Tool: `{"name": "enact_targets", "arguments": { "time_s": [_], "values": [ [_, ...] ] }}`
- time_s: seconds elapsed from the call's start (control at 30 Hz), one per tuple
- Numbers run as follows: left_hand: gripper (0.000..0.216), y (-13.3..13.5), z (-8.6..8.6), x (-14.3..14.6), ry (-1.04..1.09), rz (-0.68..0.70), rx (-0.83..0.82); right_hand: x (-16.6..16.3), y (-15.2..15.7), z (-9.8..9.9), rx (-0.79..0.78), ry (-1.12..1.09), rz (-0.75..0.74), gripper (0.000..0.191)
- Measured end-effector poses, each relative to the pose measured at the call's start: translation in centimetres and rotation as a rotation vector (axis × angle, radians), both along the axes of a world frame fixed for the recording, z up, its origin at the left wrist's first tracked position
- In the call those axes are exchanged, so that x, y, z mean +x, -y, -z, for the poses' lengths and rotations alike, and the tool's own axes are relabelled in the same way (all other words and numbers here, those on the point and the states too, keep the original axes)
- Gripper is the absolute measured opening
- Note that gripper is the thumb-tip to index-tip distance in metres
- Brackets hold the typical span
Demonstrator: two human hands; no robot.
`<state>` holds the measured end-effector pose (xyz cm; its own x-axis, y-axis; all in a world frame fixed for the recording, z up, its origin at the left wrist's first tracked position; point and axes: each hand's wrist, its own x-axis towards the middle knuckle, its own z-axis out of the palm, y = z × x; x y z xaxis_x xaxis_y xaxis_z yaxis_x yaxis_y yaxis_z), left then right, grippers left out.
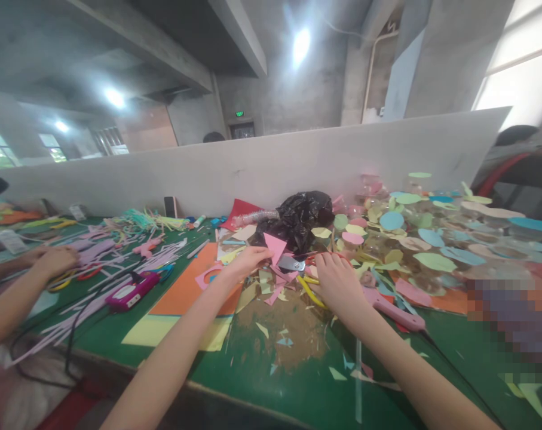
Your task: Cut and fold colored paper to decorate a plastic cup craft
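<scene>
It's pink for the paper (pixel 275 246), and the scissors (pixel 299 266) flash grey blades (pixel 289 263) and yellow handle (pixel 309 291)! Green table (pixel 293 394), blotched brown; orange sheet (pixel 185 289), pale yellow sheet (pixel 176 332), black bag (pixel 305 216), pink glue gun (pixel 398 312), pale grey divider (pixel 271 164)!

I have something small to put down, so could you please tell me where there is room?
Bare green table shows right of the pink corded tool and, at the front edge, right of the yellow sheet. Crowded: around the right hand, back right with paper discs, back left with heaped strips.
</scene>
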<state>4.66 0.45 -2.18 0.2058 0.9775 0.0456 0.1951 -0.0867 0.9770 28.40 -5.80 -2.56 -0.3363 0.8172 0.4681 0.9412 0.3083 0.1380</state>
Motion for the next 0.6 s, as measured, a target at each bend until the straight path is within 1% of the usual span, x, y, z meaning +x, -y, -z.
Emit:
{"name": "enact_targets", "arguments": {
  "time_s": [0.23,0.37,0.47,0.6],
  "values": [
    [0.032,-0.2,-0.4,-1.9,0.003,-0.059,0.017,0.8,-0.3,-0.1,-0.013,-0.007,0.016,0.032],
    [0.033,-0.6,-0.5,-2.0,0.007,-0.087,0.059,1.6,-0.6,-0.2,-0.010,-0.073,0.065,0.046],
    [0.033,-0.7,-0.2,-1.1,-0.020,-0.094,0.083,2.0,-0.9,-0.3,-0.043,-0.162,0.096,0.050],
    [0.034,-0.4,0.2,-0.5,-0.110,-0.078,0.088,2.1,-1.6,-0.6,-0.157,-0.399,0.112,0.047]
  ]
}}
